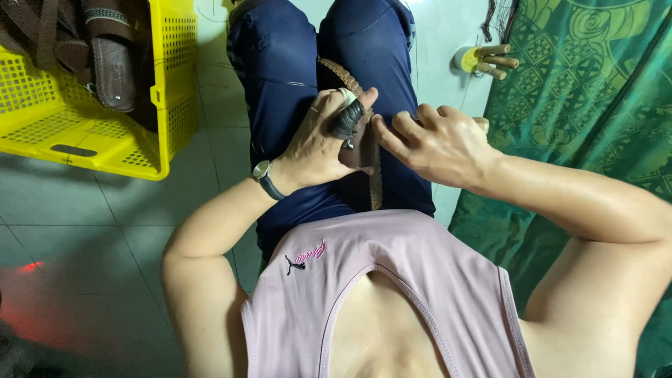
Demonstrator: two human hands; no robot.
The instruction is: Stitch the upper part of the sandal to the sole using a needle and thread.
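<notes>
Both hands, left, right, pinching brown woven strap lying between them on lap

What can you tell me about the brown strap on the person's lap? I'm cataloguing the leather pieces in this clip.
The brown strap looks like leather with a braided or stitched edge. It lies lengthwise along the lap, between the thighs in dark blue trousers, one end towards the knees, the other near the pink top. The left hand, wearing a dark thumb guard, presses on it; the right hand pinches its edge with the fingertips. Its middle is hidden under the hands.
</notes>
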